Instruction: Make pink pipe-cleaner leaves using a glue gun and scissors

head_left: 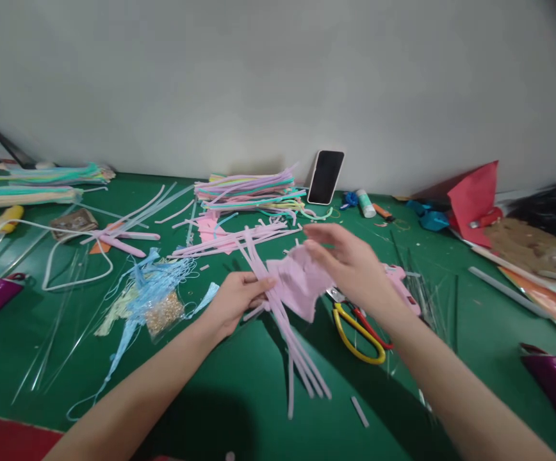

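Several lilac pipe cleaners (297, 349) are gripped as a loose bundle in my left hand (242, 294), the thumb pressed across them. Their lower ends fan out over the table. Against the bundle's right side hangs a creased lilac sheet (302, 282), perhaps felt or foil; how it is fixed there I cannot tell. My right hand (348, 259) is over the sheet's upper right edge, fingers stretched and apart, slightly smeared by motion. Whether its fingertips touch the sheet is unclear. Under my right wrist lie yellow-and-red-handled scissors (359, 336).
Bundles of coloured pipe cleaners (249, 192) and a leaning phone (326, 177) stand by the wall. Blue tassels (155, 282) and a bag of gold beads (164, 314) lie left. A pink glue gun (403, 288) and clear sticks (436, 314) lie right.
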`<state>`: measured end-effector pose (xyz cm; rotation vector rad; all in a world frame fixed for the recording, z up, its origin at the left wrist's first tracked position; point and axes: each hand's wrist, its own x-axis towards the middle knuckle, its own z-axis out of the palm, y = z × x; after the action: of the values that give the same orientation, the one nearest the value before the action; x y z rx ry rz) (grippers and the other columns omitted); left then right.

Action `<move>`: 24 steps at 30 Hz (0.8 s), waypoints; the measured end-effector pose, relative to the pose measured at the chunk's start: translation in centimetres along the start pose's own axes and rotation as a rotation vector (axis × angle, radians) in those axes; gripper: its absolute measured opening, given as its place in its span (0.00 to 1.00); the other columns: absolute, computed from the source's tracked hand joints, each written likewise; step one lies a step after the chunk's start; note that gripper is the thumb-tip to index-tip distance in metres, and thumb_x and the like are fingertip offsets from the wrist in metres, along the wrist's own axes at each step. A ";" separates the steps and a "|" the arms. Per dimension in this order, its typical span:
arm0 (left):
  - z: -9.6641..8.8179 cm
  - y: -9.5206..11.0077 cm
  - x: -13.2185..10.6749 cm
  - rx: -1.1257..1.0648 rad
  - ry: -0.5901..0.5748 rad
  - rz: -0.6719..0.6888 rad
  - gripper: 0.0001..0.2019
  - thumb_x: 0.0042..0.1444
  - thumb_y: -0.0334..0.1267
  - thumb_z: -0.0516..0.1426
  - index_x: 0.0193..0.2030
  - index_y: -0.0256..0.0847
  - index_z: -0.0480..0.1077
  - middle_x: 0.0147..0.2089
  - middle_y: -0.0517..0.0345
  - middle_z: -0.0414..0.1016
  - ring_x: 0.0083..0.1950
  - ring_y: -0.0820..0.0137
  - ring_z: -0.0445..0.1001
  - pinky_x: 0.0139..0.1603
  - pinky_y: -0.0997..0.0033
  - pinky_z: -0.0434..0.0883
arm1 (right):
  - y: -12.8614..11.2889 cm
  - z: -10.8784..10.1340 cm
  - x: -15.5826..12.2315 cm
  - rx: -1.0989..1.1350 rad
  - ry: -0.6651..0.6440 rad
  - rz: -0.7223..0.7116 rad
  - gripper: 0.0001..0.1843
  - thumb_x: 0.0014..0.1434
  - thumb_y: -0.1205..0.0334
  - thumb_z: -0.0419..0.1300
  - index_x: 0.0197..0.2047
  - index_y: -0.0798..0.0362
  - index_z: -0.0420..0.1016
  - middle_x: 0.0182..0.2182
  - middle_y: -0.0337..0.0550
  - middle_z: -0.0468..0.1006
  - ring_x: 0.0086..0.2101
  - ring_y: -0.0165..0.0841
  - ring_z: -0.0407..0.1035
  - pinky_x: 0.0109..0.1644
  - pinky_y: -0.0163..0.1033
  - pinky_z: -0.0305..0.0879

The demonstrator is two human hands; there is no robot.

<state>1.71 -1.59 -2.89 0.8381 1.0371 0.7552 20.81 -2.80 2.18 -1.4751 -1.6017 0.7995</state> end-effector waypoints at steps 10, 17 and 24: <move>0.1 1.2 -0.8 -0.109 -0.017 0.078 0.15 0.41 0.43 0.69 0.28 0.31 0.76 0.26 0.56 0.77 0.25 0.76 0.72 0.26 0.79 0.68 | 3.6 1.8 -6.9 0.694 -0.691 0.476 0.28 0.60 0.40 0.53 0.44 0.57 0.77 0.38 0.53 0.82 0.42 0.40 0.76 0.51 0.47 0.68; -0.3 1.5 -0.7 -0.106 -0.055 0.061 0.13 0.41 0.42 0.70 0.27 0.33 0.77 0.24 0.57 0.77 0.23 0.78 0.72 0.23 0.82 0.68 | 3.3 3.5 -6.9 0.810 -0.720 0.485 0.26 0.58 0.42 0.58 0.35 0.60 0.80 0.15 0.37 0.70 0.18 0.24 0.62 0.25 0.31 0.58; -0.3 1.7 -0.9 -0.057 0.007 0.208 0.12 0.40 0.42 0.70 0.26 0.34 0.78 0.24 0.57 0.77 0.25 0.75 0.72 0.26 0.79 0.71 | 1.9 2.1 -7.8 0.345 -0.508 0.457 0.26 0.57 0.39 0.56 0.41 0.53 0.81 0.21 0.35 0.62 0.23 0.25 0.55 0.24 0.32 0.47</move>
<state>0.93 -1.46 -1.17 0.9035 0.9387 0.9596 19.92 -10.18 -1.59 -1.4668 -1.3760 1.7315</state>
